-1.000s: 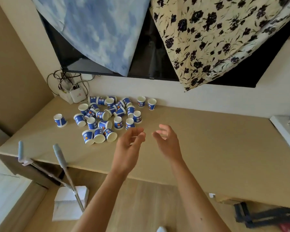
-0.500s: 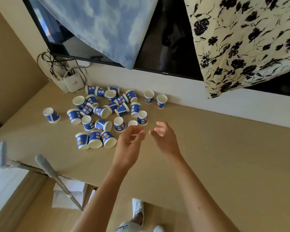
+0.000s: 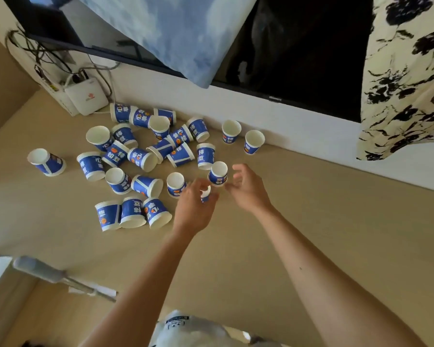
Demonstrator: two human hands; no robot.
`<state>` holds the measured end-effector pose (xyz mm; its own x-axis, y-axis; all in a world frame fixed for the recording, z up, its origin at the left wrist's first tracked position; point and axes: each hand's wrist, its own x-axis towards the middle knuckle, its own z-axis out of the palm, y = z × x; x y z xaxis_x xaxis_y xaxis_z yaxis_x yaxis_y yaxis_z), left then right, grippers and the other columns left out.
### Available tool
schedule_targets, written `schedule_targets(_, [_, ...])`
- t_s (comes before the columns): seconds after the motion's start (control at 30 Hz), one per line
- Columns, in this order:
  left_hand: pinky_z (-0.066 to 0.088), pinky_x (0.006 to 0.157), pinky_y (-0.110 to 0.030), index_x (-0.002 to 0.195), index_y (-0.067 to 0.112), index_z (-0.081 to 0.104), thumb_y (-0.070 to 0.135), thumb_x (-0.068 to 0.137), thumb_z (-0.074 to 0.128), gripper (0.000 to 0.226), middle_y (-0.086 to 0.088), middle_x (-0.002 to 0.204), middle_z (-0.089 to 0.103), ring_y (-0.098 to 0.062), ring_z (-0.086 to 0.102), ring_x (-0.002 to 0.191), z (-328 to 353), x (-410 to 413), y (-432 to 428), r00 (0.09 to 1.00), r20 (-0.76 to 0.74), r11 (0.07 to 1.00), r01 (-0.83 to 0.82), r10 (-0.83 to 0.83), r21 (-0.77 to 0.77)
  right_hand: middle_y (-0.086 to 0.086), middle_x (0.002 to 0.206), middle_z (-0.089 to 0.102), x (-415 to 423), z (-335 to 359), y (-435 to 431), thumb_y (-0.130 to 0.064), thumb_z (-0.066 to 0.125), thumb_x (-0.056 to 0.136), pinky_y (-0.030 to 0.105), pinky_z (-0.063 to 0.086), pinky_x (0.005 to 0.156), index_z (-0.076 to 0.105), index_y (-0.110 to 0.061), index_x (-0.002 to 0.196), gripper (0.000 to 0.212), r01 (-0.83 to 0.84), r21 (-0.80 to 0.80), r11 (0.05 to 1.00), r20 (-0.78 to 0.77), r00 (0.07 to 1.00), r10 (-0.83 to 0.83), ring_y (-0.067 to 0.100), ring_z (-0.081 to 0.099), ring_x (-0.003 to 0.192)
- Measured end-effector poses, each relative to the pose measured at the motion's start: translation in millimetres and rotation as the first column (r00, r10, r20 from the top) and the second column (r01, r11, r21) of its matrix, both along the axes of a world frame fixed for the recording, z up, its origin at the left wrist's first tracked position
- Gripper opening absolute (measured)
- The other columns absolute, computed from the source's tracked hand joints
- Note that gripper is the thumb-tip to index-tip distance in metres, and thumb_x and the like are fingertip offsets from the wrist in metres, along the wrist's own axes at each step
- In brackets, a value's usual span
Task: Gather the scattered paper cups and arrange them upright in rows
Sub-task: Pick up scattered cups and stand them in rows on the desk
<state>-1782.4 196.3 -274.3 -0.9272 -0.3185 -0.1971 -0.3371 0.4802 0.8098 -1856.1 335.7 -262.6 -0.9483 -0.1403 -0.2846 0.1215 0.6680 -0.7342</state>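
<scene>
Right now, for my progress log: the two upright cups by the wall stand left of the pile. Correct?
No. The two upright cups by the wall stand right of the pile, not left. The head view shows it.

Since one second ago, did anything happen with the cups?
Both of the person's hands reached forward over the table to the near edge of the pile. The left grip now curls round a small cup, which its fingers mostly hide. The right grip is open beside an upright cup and does not hold it. The other cups lie as before.
</scene>
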Motion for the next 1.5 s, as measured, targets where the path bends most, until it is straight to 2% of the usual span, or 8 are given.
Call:
schedule_targets(0.27, [0.049, 0.094, -0.042, 0.135, 0.020, 0.041, 0.028, 0.086, 0.067, 0.056, -0.007, 0.132, 0.045, -0.028, 0.043, 0.121, -46, -40, -8, 0.979, 0.109, 0.874, 0.203, -0.172, -0.442, 0.010, 0.146, 0.040, -59, -43, -11, -0.013, 0.071, 0.084, 0.046, 0.048, 0.097, 0.035, -0.017, 0.149, 0.074, -0.291, 0.414, 0.863, -0.080, 0.932, 0.353, 0.031, 0.043, 0.134])
schedule_targets(0.4, [0.045, 0.102, -0.044, 0.143, 0.023, 0.033, 0.021, 0.086, 0.065, 0.065, -0.009, 0.142, 0.037, -0.032, 0.041, 0.125, -61, -58, -10, 0.946, 0.198, 0.798, 0.322, -0.256, -0.510, 0.009, 0.153, 0.029, -77, -62, -21, -0.007, 0.068, 0.085, 0.044, 0.049, 0.087, 0.024, -0.027, 0.155, 0.086, -0.399, 0.543, 0.739, -0.016, 0.875, 0.484, 0.033, 0.039, 0.136])
schedule_targets(0.57, [0.046, 0.097, -0.045, 0.140, 0.018, 0.037, 0.019, 0.085, 0.066, 0.062, -0.011, 0.138, 0.037, -0.032, 0.043, 0.123, -74, -72, -7, 0.891, 0.355, 0.706, 0.445, -0.284, -0.551, 0.011, 0.160, 0.022, -89, -78, -37, -0.007, 0.071, 0.085, 0.047, 0.050, 0.095, 0.025, -0.030, 0.156, 0.088, -0.518, 0.571, 0.637, 0.071, 0.804, 0.590, 0.036, 0.039, 0.137])
schedule_targets(0.83, [0.049, 0.094, -0.042, 0.136, 0.015, 0.042, 0.012, 0.085, 0.066, 0.056, -0.012, 0.129, 0.045, -0.032, 0.047, 0.121, -86, -64, -7, 0.868, 0.399, 0.740, 0.471, -0.294, -0.480, 0.008, 0.131, 0.046, -85, -92, -30, -0.005, 0.068, 0.084, 0.043, 0.050, 0.082, 0.047, -0.019, 0.137, 0.059, -0.490, 0.599, 0.633, -0.008, 0.788, 0.616, 0.032, 0.053, 0.118])
schedule_targets(1.0, [0.054, 0.086, -0.043, 0.122, 0.017, 0.044, 0.021, 0.078, 0.074, 0.053, -0.013, 0.119, 0.054, -0.033, 0.053, 0.113, -82, -59, -10, 0.914, 0.323, 0.851, 0.363, -0.246, -0.379, 0.009, 0.117, 0.052, -75, -96, -4, -0.008, 0.075, 0.076, 0.039, 0.044, 0.071, 0.049, -0.012, 0.115, 0.047, -0.358, 0.490, 0.795, -0.089, 0.886, 0.454, 0.033, 0.055, 0.104])
schedule_targets(1.17, [0.057, 0.075, -0.042, 0.109, 0.019, 0.040, 0.034, 0.073, 0.079, 0.055, -0.006, 0.101, 0.062, -0.027, 0.062, 0.090, -73, -55, 0, 0.967, 0.232, 0.971, 0.151, -0.107, -0.183, 0.008, 0.106, 0.058, -62, -91, 37, -0.013, 0.084, 0.065, 0.033, 0.042, 0.071, 0.046, -0.013, 0.104, 0.054, 0.075, 0.130, 0.989, -0.029, 0.997, -0.072, 0.028, 0.057, 0.091])
schedule_targets(1.33, [0.049, 0.066, -0.030, 0.109, 0.019, 0.049, 0.040, 0.067, 0.069, 0.051, -0.005, 0.108, 0.061, -0.021, 0.061, 0.087, -57, -48, 31, 0.952, 0.304, 0.959, -0.122, 0.039, 0.258, -0.005, 0.106, 0.062, -34, -78, 90, -0.007, 0.083, 0.068, 0.021, 0.052, 0.059, 0.048, -0.021, 0.129, 0.072, 0.513, -0.227, 0.828, 0.319, 0.842, -0.435, 0.008, 0.067, 0.079])
schedule_targets(1.5, [0.046, 0.064, -0.023, 0.116, 0.023, 0.055, 0.032, 0.061, 0.066, 0.057, -0.003, 0.110, 0.069, -0.012, 0.065, 0.085, -34, -38, 90, 0.959, 0.279, 0.837, -0.119, -0.042, 0.534, 0.004, 0.085, 0.071, -1, -67, 158, -0.001, 0.074, 0.069, 0.025, 0.048, 0.056, 0.069, -0.010, 0.100, 0.033, 0.592, -0.339, 0.731, 0.399, 0.794, -0.458, 0.021, 0.063, 0.071])
